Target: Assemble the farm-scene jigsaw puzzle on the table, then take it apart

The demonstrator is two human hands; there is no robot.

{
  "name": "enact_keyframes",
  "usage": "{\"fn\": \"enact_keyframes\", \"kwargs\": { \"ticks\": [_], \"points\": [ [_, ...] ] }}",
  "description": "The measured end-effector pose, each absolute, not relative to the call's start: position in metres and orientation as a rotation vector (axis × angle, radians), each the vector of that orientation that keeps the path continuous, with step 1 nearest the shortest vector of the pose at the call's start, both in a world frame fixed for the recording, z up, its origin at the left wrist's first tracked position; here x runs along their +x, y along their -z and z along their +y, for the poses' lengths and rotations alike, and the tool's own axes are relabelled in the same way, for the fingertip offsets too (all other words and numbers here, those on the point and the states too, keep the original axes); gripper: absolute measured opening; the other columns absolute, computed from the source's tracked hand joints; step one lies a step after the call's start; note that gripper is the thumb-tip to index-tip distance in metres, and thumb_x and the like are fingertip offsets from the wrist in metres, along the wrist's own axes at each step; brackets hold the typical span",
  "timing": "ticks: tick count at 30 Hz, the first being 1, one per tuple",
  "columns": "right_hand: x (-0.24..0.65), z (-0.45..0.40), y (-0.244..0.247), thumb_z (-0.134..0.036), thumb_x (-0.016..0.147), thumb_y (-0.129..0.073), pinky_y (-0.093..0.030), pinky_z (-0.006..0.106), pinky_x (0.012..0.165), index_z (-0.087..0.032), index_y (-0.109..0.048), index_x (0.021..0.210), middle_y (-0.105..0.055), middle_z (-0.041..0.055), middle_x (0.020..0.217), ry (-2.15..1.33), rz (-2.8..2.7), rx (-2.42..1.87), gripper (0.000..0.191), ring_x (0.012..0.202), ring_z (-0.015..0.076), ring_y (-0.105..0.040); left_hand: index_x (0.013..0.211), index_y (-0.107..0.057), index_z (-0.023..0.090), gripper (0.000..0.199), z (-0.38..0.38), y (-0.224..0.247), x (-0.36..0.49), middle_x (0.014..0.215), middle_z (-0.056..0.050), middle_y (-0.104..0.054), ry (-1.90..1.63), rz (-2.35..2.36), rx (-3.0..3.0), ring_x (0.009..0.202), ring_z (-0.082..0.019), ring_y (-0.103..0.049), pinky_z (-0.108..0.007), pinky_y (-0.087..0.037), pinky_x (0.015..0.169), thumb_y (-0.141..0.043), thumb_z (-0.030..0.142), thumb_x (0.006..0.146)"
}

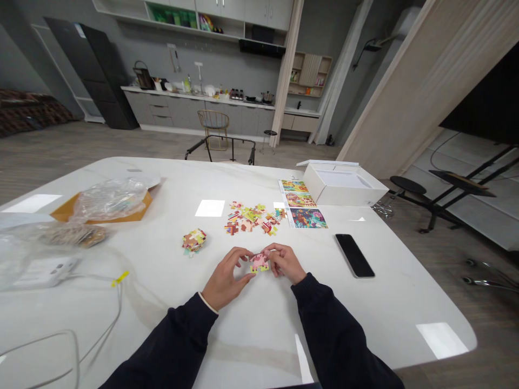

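My left hand (227, 278) and my right hand (286, 263) meet over the white table (344, 319), pinching a small joined section of pink-and-yellow jigsaw pieces (259, 262) between their fingertips. To the left of my hands lies a small stack of jigsaw pieces (193, 240). Farther ahead, loose jigsaw pieces (251, 219) are spread flat on the tabletop. Beyond them, a strip of colourful printed puzzle pictures (302, 202) lies next to an open white box (343, 183). A black smartphone (354, 255) lies to the right of my right hand.
A clear plastic bag (111, 199) rests on a tan cardboard sheet (101, 212) at the left. Nearer, more plastic wrap, a white device (44, 272) and a thin grey cable (109, 319) lie there. The table's rounded edges end above the floor, with stools to the right.
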State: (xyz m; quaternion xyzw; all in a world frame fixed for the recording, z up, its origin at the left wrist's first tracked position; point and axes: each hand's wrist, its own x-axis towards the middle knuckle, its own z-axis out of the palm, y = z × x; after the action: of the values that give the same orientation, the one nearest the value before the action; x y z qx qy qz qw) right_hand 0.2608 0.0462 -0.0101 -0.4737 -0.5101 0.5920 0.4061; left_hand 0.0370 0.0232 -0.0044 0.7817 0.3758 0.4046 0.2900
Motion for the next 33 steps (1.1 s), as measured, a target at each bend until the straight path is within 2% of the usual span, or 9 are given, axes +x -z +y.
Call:
{"fn": "enact_keyframes", "kwargs": {
  "ticks": [7,11,16,19,23,25,27,30,33],
  "points": [
    [0.261,0.046,0.011,-0.051,0.074,-0.076,-0.024,0.019,0.032,-0.019,-0.060,0.078,-0.055,-0.0068,0.038,-1.485,-1.304,-1.197,0.036,0.026,0.0074,-0.037,0.123,-0.059,0.026,0.034,0.023,0.003,0.036,0.123,-0.009,-0.063,-1.088,0.977,1.997,0.098,-0.020,-0.064,-0.036,-0.055,0.081,-0.066,0.018,0.091],
    [0.260,0.046,0.011,-0.050,0.072,-0.077,-0.023,0.018,0.032,-0.020,-0.058,0.075,-0.055,-0.0061,0.038,-1.480,-1.262,-1.197,0.036,0.026,0.0084,-0.040,0.122,-0.059,0.026,0.036,0.021,0.008,0.044,0.130,-0.010,-0.060,-1.119,1.007,1.600,0.099,-0.019,-0.066,-0.037,-0.059,0.082,-0.069,0.022,0.087],
    [0.260,0.046,0.013,-0.046,0.073,-0.076,-0.024,0.017,0.031,-0.020,-0.057,0.076,-0.059,-0.0040,0.040,-1.508,-1.202,-1.206,0.032,0.028,0.0102,-0.047,0.111,-0.054,0.021,0.045,0.023,0.015,0.055,0.104,-0.005,-0.067,-1.096,0.995,1.127,0.083,-0.018,-0.072,-0.040,-0.064,0.079,-0.080,0.038,0.078],
    [0.259,0.044,0.014,-0.046,0.073,-0.076,-0.025,0.017,0.031,-0.020,-0.055,0.076,-0.064,-0.0020,0.044,-1.673,-1.321,-1.136,0.034,0.027,0.0095,-0.046,0.106,-0.055,0.019,0.045,0.026,0.015,0.053,0.087,-0.003,-0.071,-1.152,1.015,1.020,0.082,-0.019,-0.073,-0.037,-0.062,0.081,-0.081,0.042,0.077],
    [0.255,0.039,0.011,-0.047,0.075,-0.078,-0.025,0.017,0.031,-0.019,-0.057,0.083,-0.069,-0.0010,0.053,-1.860,-1.436,-1.038,0.036,0.028,0.0082,-0.045,0.106,-0.054,0.019,0.047,0.029,0.014,0.048,0.085,-0.005,-0.076,-1.154,1.033,1.036,0.078,-0.019,-0.074,-0.034,-0.060,0.078,-0.083,0.041,0.076],
    [0.252,0.037,0.009,-0.049,0.075,-0.078,-0.024,0.017,0.030,-0.019,-0.059,0.086,-0.069,-0.0018,0.053,-1.862,-1.429,-1.045,0.037,0.029,0.0083,-0.046,0.110,-0.054,0.019,0.048,0.028,0.013,0.048,0.089,-0.007,-0.078,-1.103,0.999,1.090,0.079,-0.020,-0.074,-0.035,-0.060,0.076,-0.082,0.042,0.078],
    [0.249,0.036,0.007,-0.052,0.076,-0.077,-0.023,0.017,0.029,-0.018,-0.060,0.084,-0.066,-0.0026,0.051,-1.779,-1.391,-1.082,0.039,0.027,0.0070,-0.042,0.116,-0.054,0.020,0.047,0.025,0.011,0.049,0.105,-0.012,-0.077,-1.101,0.970,1.181,0.087,-0.021,-0.073,-0.036,-0.061,0.079,-0.078,0.043,0.083],
    [0.246,0.036,0.007,-0.055,0.075,-0.078,-0.021,0.017,0.028,-0.018,-0.059,0.080,-0.061,-0.0047,0.044,-1.617,-1.288,-1.149,0.042,0.025,0.0065,-0.038,0.126,-0.054,0.024,0.049,0.019,0.011,0.054,0.133,-0.013,-0.064,-1.218,1.023,1.424,0.107,-0.022,-0.067,-0.039,-0.062,0.088,-0.076,0.040,0.086],
    [0.245,0.035,0.008,-0.058,0.073,-0.079,-0.021,0.017,0.027,-0.020,-0.056,0.084,-0.060,-0.0055,0.042,-1.615,-1.260,-1.164,0.046,0.024,0.0087,-0.040,0.128,-0.055,0.025,0.052,0.014,0.014,0.058,0.130,-0.010,-0.057,-1.312,1.147,1.700,0.109,-0.022,-0.064,-0.039,-0.063,0.087,-0.079,0.033,0.083]
  ]
}}
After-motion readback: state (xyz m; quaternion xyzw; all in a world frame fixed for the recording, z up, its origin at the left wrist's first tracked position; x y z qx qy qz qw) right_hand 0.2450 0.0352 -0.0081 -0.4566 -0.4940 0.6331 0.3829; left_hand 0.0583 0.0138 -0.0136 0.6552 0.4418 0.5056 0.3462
